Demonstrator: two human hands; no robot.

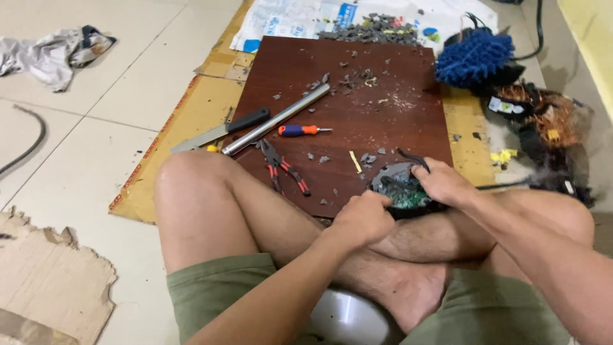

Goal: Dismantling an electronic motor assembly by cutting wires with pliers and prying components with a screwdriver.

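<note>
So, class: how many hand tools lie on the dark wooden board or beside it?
4. The pliers, screwdriver and metal tube lie on the wooden board; the knife rests at its left edge. Others may hide among the debris.

soft even indoor light, faint shadows, slight blur.

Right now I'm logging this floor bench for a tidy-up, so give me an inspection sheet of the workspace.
Surface: dark wooden board on cardboard sheet, tiled floor.
Job's things: round black part with green circuit board, at the board's near edge.
Clutter: grey fragments, pliers, screwdriver, metal tube, knife.
Grippers: left hand and right hand both grip the round part.
Cables: black cable on the floor, left.
Surroundings: crumpled cloth, blue mop head, copper coil.
</note>
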